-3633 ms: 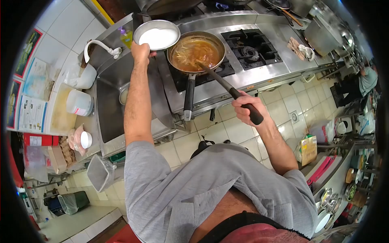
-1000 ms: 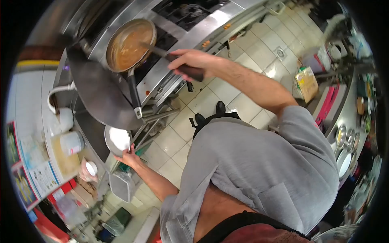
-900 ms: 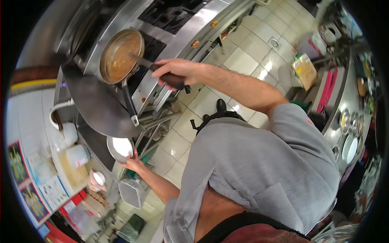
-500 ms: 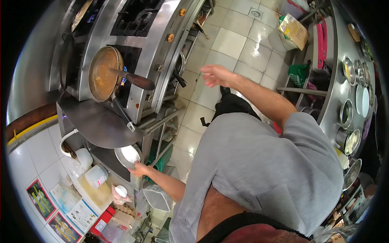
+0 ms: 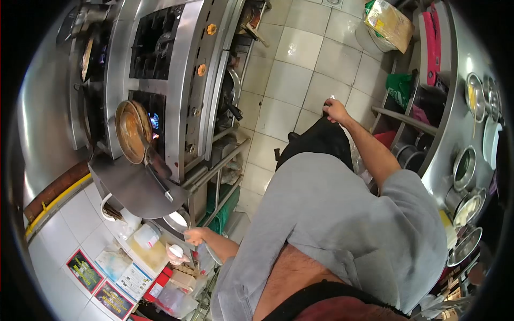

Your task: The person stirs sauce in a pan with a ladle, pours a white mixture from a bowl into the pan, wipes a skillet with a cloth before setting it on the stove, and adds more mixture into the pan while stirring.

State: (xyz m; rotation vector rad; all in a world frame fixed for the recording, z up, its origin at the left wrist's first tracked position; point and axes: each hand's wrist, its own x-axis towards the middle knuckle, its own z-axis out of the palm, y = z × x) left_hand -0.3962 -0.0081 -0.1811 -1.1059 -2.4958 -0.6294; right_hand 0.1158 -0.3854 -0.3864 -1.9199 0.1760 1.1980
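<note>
My left hand [image 5: 197,236] is closed at the rim of a metal bowl [image 5: 176,220] with something white inside, partly hidden under a dark metal sheet. My right hand [image 5: 335,111] is held over the floor in front of my legs, fingers curled; whether anything is in them is too small to tell. On the stove burner sits a frying pan [image 5: 128,134] coated with orange-brown sauce. A wooden-handled turner [image 5: 157,162] rests in the pan, its handle lying beside the pan's own handle. A blue flame shows at the pan's edge.
The stove [image 5: 179,91] runs along my left, with a pipe rail [image 5: 219,163] in front. On my right stands a steel counter [image 5: 447,120] with several metal bowls. A bucket [image 5: 375,40] stands on the tiled floor ahead. Plastic tubs [image 5: 146,235] crowd the lower left.
My right hand has moved forward and right, its fingers going from spread to curled. The view has shifted, so the stove and pan appear lower. My left hand stays by the bowl.
</note>
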